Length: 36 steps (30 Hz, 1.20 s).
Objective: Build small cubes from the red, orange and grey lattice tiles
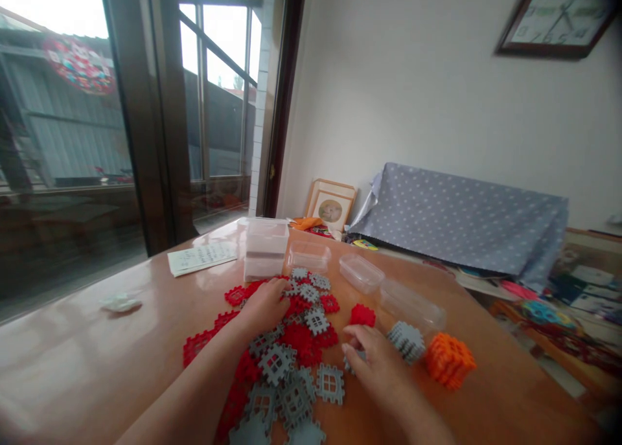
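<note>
Counter [160,341], red and gray interlocking pieces [302,342] piled between the hands.
Bare counter left of left arm; right edge beyond right hand. Wall clock [558,17] up past right hand, "10" readable. White box [266,238] past left hand; paper [201,257] left of it, writing illegible. Left hand [267,306] curled on pile, right hand [378,361] half-open near red stack [363,315]; can't tell either's grip.

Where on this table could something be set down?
The table is bare at left, bordered by the crumpled wrapper, red interlocking squares and left forearm; also between the orange stack and right edge. Crowded: the middle, where red and gray squares overlap around the left hand.
</note>
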### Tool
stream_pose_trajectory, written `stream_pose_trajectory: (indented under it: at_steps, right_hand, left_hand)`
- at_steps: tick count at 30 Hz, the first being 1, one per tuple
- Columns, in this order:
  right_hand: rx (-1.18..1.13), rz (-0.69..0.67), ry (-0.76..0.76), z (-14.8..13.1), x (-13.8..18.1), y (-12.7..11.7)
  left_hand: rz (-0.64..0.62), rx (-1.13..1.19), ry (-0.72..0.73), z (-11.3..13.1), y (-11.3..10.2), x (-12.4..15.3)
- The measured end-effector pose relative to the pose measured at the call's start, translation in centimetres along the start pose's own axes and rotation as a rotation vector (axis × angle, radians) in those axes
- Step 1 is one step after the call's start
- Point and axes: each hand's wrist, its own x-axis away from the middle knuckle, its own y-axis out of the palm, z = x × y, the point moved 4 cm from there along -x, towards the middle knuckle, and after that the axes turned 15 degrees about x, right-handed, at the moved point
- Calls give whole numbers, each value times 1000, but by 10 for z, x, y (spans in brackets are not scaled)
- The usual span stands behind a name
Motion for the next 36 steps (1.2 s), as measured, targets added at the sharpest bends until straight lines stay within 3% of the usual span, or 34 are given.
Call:
stream_pose_trajectory:
  at_steps: [7,15,25,36]
  right_hand:
    - [-10,-6,-16,-12,2,-2]
    - [-57,-50,-31,-21,4,-6]
    - [-43,-70,-17,-26,5,-4]
    - [-45,-67,-20,-28,6,-2]
  left_hand:
    - [-235,21,169,36,21,13]
    - [-380,-83,222,40,52,26]
    - [-244,-176,192,38,50,17]
    - [-178,-281,121,39,54,15]
